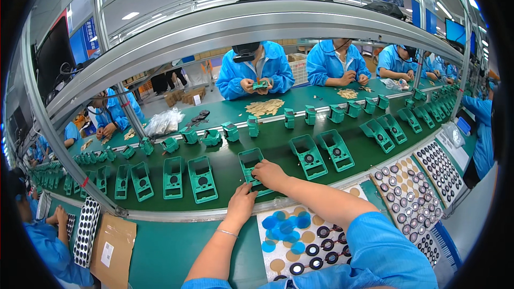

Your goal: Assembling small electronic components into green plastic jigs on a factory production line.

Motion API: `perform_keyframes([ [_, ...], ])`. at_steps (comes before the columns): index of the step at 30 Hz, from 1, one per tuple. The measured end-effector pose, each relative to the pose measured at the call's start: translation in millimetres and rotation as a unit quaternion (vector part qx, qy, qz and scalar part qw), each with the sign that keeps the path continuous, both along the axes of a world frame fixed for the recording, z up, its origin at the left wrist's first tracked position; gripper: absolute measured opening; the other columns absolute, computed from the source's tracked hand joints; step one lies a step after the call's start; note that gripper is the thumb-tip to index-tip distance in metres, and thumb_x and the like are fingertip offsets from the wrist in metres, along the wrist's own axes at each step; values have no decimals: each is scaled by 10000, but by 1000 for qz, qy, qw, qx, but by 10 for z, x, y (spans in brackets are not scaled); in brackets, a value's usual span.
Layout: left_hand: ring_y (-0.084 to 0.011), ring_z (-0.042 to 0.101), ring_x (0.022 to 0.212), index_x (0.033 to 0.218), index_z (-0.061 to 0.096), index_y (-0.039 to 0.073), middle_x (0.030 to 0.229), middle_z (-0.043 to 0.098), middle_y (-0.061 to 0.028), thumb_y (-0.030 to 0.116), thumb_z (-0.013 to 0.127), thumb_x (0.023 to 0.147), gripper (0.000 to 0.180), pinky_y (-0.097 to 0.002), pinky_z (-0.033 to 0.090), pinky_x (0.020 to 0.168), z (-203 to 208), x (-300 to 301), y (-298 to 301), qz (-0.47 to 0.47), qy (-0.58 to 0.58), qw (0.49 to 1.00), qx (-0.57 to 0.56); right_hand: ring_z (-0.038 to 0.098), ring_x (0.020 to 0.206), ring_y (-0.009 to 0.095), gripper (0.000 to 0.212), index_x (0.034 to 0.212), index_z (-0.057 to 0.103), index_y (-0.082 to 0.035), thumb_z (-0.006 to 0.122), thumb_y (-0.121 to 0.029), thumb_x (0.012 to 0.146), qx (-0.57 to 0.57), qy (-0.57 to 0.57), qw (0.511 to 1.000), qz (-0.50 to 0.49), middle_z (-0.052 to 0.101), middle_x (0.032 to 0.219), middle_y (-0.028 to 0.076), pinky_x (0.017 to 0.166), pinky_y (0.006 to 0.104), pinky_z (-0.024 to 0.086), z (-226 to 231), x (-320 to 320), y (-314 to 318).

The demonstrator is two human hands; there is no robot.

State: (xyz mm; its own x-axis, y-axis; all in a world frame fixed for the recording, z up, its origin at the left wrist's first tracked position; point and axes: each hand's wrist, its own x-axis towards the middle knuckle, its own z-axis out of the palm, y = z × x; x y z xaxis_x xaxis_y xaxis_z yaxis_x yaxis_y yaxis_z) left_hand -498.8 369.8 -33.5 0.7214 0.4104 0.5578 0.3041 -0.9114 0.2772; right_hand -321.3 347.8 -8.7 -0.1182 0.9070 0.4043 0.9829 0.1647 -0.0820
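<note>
A green plastic housing (249,156) lies on the dark green conveyor belt in front of me. My left hand (242,201) has its fingers closed on the near left edge of that housing. Bent over its middle, my right hand (270,175) has its fingers pressed together and pointing into the shell. Whatever those fingertips hold is hidden beneath them. Close below my forearms, a white sheet (267,217) carries black round speakers (316,262), tan discs and a loose pile of translucent blue round films (282,227).
Similar green housings (202,179) line the belt on both sides, with smaller green parts (230,131) behind. Foam trays of round speakers (404,198) stand at right, a cardboard piece (113,246) at left. Metal frame bars (257,29) cross above. Co-workers (256,72) sit opposite.
</note>
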Motion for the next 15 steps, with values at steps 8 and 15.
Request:
perform_keyframes([
  [8, -313, 518, 1091, 937, 667, 61, 1138, 570, -138, 45, 597, 737, 212, -379, 467, 870, -47, 32, 4, -4, 10, 1000, -1, 531, 876, 225, 131, 885, 640, -99, 603, -138, 766, 15, -26, 999, 12, 595, 888, 25, 747, 333, 471, -32, 72, -68],
  [15, -309, 506, 1108, 990, 650, 69, 1186, 545, -139, 36, 561, 744, 264, -376, 459, 883, -56, 44, -18, -8, 33, 999, -14, 523, 888, 225, 140, 884, 618, -95, 574, -121, 753, 36, -41, 998, 30, 578, 898, 26, 723, 327, 483, -22, 94, -139],
])
